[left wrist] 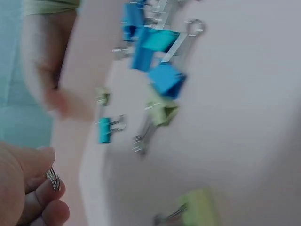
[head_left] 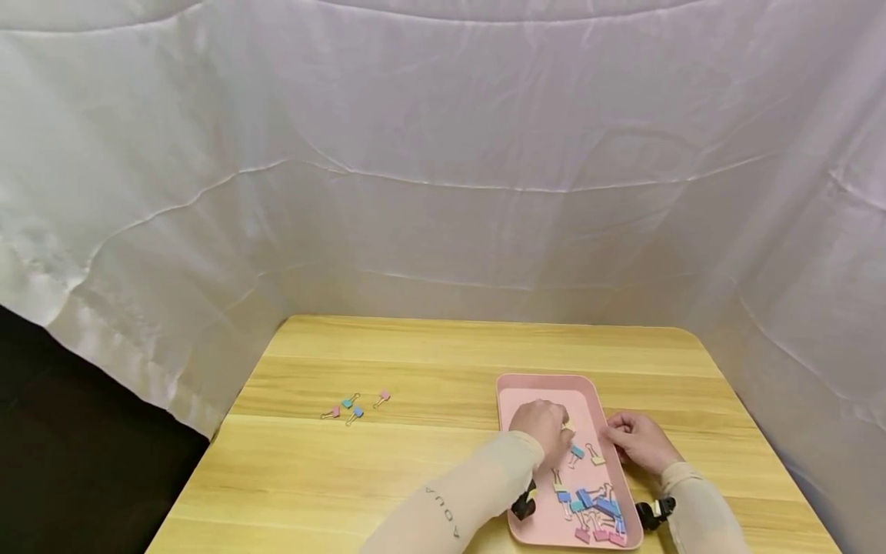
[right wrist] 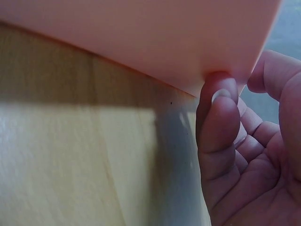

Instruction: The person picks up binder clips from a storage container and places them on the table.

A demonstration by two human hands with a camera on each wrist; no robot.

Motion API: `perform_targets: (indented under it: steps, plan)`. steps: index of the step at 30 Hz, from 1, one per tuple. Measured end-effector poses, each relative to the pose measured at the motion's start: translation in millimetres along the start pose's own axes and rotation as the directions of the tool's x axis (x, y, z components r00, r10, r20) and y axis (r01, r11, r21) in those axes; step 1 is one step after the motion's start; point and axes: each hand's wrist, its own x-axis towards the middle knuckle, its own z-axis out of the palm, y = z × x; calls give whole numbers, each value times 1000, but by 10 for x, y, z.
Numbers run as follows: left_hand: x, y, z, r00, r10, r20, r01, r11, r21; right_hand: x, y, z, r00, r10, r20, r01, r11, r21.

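Note:
My left hand [head_left: 543,429] is over the upper half of a pink tray [head_left: 511,382]. Between its thumb and fingers it pinches a binder clip by the silver wire handles [left wrist: 54,180]; the clip's body is hidden. Below it in the tray are a yellow binder clip [left wrist: 200,209], a teal one [head_left: 577,452] and another yellow one [head_left: 598,460]. At the tray's right side, my right hand [head_left: 642,440] holds the wall, one fingertip [right wrist: 221,87] against the outside and the thumb by the edge.
Several blue, teal, yellow and pink binder clips [head_left: 607,508] lie heaped at the tray's near end. Left of the tray, several more, among them a pink clip [head_left: 384,395], lie on the wooden table [head_left: 415,354]. Pale curtains [head_left: 484,231] hang around the table.

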Motion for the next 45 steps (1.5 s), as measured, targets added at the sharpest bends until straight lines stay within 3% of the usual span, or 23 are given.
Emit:
perform_targets:
  steps: [8,14,23,27,33,37,41,45]
  plan:
    - [-69,-267,-249,993,8,-115,-33,976,-216,3,19,-16,1000,-8,5,8,1000,-16]
    - [-171,-530,-355,986,-39,-161,-20,937,-350,15,32,-4,1000,-8,-5,8,999,-31]
    - [-370,-1017,-461,960,-126,-249,-17,864,-503,28,46,-12,1000,-4,-6,4,999,-33]
    - [-525,-1315,-481,948,-167,-271,8,864,-504,35,47,-9,1000,-1,-4,1,1000,-20]
    - [-873,-1864,-475,935,-276,-223,138,862,-488,25,26,-9,1000,17,-1,-17,999,-33]
    - [-1092,-2194,-439,920,-319,-228,195,876,-441,11,17,-19,1000,22,4,-22,999,-44]
    - [-1254,-2412,-422,908,-349,-234,234,882,-409,10,4,-17,1000,16,8,-16,999,-45]
    - [-1356,-2523,-442,902,-363,-232,261,889,-377,11,-13,-3,1000,18,11,-17,999,-43]
